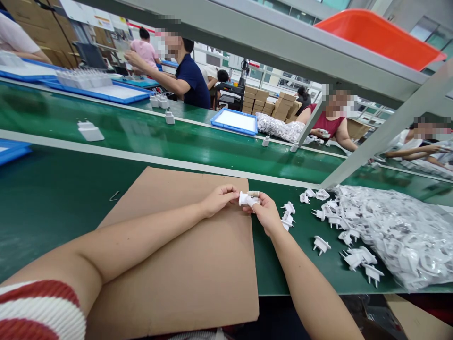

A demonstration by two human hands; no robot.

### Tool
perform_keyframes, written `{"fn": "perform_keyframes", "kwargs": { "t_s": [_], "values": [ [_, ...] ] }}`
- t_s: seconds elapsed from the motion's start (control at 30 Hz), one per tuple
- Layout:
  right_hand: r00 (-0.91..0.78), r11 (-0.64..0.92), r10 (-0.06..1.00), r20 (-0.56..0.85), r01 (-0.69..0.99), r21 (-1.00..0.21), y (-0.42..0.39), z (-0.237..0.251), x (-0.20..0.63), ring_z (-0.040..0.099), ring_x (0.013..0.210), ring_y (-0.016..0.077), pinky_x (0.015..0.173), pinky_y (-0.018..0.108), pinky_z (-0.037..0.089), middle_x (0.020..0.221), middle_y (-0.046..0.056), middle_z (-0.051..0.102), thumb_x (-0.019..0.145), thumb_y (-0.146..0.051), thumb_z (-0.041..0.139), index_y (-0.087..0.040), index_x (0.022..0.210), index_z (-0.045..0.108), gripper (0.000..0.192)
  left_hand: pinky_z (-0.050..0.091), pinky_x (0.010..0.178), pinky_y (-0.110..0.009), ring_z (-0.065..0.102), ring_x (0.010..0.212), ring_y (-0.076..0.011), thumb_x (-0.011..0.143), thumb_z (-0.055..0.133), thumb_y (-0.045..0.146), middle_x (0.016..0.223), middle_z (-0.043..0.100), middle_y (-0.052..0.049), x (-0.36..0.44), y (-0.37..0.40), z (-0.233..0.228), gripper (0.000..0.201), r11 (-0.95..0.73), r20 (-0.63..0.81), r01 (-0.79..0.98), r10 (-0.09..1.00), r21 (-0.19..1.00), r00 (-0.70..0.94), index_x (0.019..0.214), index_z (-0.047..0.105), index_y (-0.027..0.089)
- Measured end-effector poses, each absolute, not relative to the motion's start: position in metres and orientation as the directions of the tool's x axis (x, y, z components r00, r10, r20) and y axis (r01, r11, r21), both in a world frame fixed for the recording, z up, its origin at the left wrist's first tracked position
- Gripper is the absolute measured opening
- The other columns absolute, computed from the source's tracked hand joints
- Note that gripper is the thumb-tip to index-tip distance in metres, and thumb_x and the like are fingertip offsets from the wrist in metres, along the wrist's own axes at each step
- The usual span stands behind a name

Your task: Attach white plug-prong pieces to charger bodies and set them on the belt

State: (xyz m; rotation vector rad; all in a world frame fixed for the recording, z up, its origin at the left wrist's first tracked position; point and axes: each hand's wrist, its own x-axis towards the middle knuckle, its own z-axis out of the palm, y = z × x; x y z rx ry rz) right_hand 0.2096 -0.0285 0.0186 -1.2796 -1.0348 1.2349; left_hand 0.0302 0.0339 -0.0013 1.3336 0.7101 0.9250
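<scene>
head view: left hand [220, 198] and right hand [264, 212] both pinch one white plug [245, 199] above cardboard [184, 264]; loose plugs [354, 231] lie right on the bench [53, 198].

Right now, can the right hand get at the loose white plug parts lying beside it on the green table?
Probably yes. The right hand lies just next to the loose white plug parts and nothing stands between them, but it and the left hand already hold one white plug part.
</scene>
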Motion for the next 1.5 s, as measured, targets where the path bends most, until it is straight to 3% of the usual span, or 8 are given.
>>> {"fn": "perform_keyframes", "kwargs": {
  "t_s": [0.17, 0.33, 0.53, 0.87, 1.5],
  "values": [
    [0.091, -0.054, 0.994, -0.057, -0.037, -0.998, -0.028, 0.017, 0.208, 0.071, 0.072, 0.0156, 0.071, 0.029, 0.058, 0.086, 0.002, 0.074, 0.061, -0.029, 0.08, -0.019, 0.106, 0.068, 0.047, 0.045, 0.077, -0.03, 0.055, 0.073, -0.0146, 0.073, 0.079, 0.044, 0.074, 0.062, 0.001, 0.031, 0.034, -0.002, 0.031, -0.01, 0.088, -0.157, 0.863, 0.988, 0.498, 0.078, 0.065, 0.017],
    [0.111, 0.072, 0.989, 0.093, 0.175, -0.982, -0.029, 0.015, 0.209, 0.062, 0.065, 0.0137, 0.059, 0.026, 0.051, 0.081, 0.001, 0.07, 0.07, -0.033, 0.073, -0.02, 0.109, 0.069, 0.042, 0.045, 0.076, -0.029, 0.058, 0.077, -0.0151, 0.075, 0.079, 0.046, 0.083, 0.066, -0.002, 0.031, 0.035, -0.008, 0.033, -0.016, 0.087, -0.141, 0.854, 0.99, 0.513, 0.082, 0.064, 0.017],
    [0.086, 0.163, 0.977, 0.197, 0.304, -0.939, -0.03, 0.012, 0.212, 0.066, 0.074, 0.0176, 0.067, 0.03, 0.054, 0.091, 0.003, 0.074, 0.077, -0.033, 0.066, -0.021, 0.113, 0.069, 0.038, 0.046, 0.08, -0.03, 0.06, 0.082, -0.0165, 0.081, 0.076, 0.047, 0.087, 0.068, -0.002, 0.031, 0.036, -0.011, 0.032, -0.085, 0.118, -0.086, 0.838, 0.993, 0.533, 0.086, 0.064, 0.018],
    [0.126, 0.158, 0.97, 0.207, 0.317, -0.935, -0.026, 0.003, 0.215, 0.069, 0.077, 0.019, 0.072, 0.032, 0.056, 0.091, 0.003, 0.074, 0.076, -0.029, 0.067, -0.021, 0.129, 0.061, 0.054, 0.049, 0.092, -0.037, 0.067, 0.092, -0.0216, 0.084, 0.074, 0.05, 0.094, 0.073, -0.005, 0.03, 0.037, -0.012, 0.033, -0.117, 0.136, -0.07, 0.812, 0.991, 0.568, 0.089, 0.065, 0.018],
    [0.131, 0.17, 0.967, 0.216, 0.294, -0.941, -0.026, 0.009, 0.214, 0.068, 0.078, 0.0179, 0.075, 0.032, 0.057, 0.098, 0.005, 0.075, 0.074, -0.029, 0.065, -0.02, 0.121, 0.068, 0.048, 0.049, 0.092, -0.035, 0.067, 0.091, -0.0211, 0.082, 0.076, 0.046, 0.093, 0.074, -0.005, 0.031, 0.035, -0.01, 0.03, -0.113, 0.137, -0.077, 0.815, 0.991, 0.564, 0.089, 0.066, 0.018]
  ]
}}
